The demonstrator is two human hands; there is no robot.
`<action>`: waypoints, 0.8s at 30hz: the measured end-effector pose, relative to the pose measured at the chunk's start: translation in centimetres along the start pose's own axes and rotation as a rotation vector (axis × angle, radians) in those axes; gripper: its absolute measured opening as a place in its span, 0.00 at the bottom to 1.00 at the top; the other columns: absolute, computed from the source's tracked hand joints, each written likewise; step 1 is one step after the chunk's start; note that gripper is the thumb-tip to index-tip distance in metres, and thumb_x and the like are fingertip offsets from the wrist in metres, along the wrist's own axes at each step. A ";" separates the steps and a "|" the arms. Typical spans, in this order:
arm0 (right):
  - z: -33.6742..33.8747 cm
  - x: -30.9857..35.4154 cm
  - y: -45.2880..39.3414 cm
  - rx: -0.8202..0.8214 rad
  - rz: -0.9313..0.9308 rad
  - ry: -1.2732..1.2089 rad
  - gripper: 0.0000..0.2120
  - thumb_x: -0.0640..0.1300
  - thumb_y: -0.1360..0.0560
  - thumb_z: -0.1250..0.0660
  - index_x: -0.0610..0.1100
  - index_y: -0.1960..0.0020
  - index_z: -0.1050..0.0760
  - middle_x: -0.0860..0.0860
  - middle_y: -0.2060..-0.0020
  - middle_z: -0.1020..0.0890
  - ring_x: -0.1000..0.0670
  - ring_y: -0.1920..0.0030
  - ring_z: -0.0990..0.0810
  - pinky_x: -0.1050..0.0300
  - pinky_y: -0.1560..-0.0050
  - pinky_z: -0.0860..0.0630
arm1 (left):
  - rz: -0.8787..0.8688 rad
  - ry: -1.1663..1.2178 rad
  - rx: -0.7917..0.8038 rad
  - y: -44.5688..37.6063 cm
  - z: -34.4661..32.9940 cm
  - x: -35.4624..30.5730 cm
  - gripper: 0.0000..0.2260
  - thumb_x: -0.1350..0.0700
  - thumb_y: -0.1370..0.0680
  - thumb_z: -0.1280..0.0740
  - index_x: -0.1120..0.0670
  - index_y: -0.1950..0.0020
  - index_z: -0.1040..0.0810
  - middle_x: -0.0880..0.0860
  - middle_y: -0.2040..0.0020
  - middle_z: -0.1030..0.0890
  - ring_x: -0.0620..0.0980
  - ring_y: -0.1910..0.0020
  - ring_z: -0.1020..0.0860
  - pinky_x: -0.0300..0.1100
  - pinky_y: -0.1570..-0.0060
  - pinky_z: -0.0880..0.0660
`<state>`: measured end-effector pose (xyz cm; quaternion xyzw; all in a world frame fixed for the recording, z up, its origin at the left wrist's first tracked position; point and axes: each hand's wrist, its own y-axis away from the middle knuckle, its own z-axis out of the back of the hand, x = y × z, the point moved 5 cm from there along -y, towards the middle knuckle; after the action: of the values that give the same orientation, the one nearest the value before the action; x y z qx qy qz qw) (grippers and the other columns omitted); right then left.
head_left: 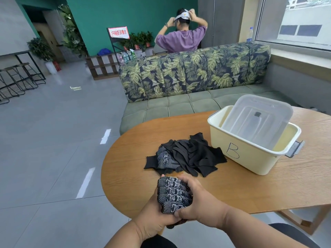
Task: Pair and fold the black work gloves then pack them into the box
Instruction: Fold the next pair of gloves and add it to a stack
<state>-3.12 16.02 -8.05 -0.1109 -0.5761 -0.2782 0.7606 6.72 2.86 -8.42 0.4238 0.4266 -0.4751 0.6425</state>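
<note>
Gloves, a folded bundle of them (173,195), are sitting between my two hands, just over the near edge of the table (250,187). My left hand (154,214) is cupping the bundle from below and from the left, its fingers curling round the black cloth, with one fingertip showing at the bundle's far left corner. My right hand (198,203) is clamping down on the right side, the thumb pressing into the lower end and the fingers wrapping over the top. The white printed marks and grip dots on the bundle are facing up at me. A dark cuff end is poking out below my hands.

Beyond my fingers, toward the middle of the table, the loose pile of black gloves (186,155) is lying in a heap, some showing dotted palms, others plain black backs. It is lying near the bundle but apart from it.

Just beside the pile, toward the table's far right edge, the cream box (250,154) is standing with a letter B written on its near wall and a grey handle on its right end. A clear lid (258,120) is leaning tilted inside it.

Behind the table a green sofa with a leaf-print back (195,72) is standing, and past it a person in a purple shirt (180,37) is standing with both arms raised to the head.
</note>
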 end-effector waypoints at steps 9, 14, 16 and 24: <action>-0.4 0.0 0.6 0.075 -0.127 -0.438 0.36 0.35 0.30 0.20 0.59 0.30 0.30 0.46 0.36 0.19 0.44 0.40 0.15 0.40 0.46 0.15 | 0.082 0.087 -0.027 -0.5 -0.1 -0.2 0.21 0.61 0.25 0.25 0.53 0.33 0.20 0.53 0.38 0.15 0.53 0.35 0.19 0.49 0.35 0.22; 0.7 0.9 0.5 0.045 -0.066 -0.473 0.32 0.35 0.29 0.21 0.50 0.30 0.29 0.47 0.38 0.18 0.48 0.39 0.16 0.52 0.42 0.18 | 0.091 0.208 -0.052 -0.6 0.1 -0.4 0.21 0.60 0.28 0.28 0.56 0.35 0.18 0.56 0.40 0.15 0.56 0.37 0.18 0.52 0.35 0.22; 1.2 1.2 0.5 0.001 -0.045 -0.462 0.30 0.35 0.29 0.21 0.47 0.30 0.28 0.48 0.40 0.16 0.49 0.39 0.16 0.55 0.39 0.20 | 0.085 0.221 -0.038 -0.8 0.0 -0.9 0.20 0.60 0.28 0.28 0.56 0.36 0.18 0.57 0.40 0.15 0.56 0.38 0.18 0.50 0.37 0.21; 2.2 -0.5 0.3 -0.139 -0.198 -0.364 0.34 0.63 0.32 0.22 0.57 0.30 0.30 0.47 0.43 0.17 0.50 0.45 0.15 0.49 0.36 0.20 | 0.277 0.177 -0.192 -0.9 2.8 -1.0 0.31 0.48 0.34 0.22 0.45 0.32 0.27 0.47 0.45 0.13 0.48 0.45 0.15 0.49 0.42 0.21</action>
<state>-4.86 17.52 -7.73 -0.1543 -0.6914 -0.3657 0.6037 6.11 0.27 -6.80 0.4555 0.4623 -0.3001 0.6991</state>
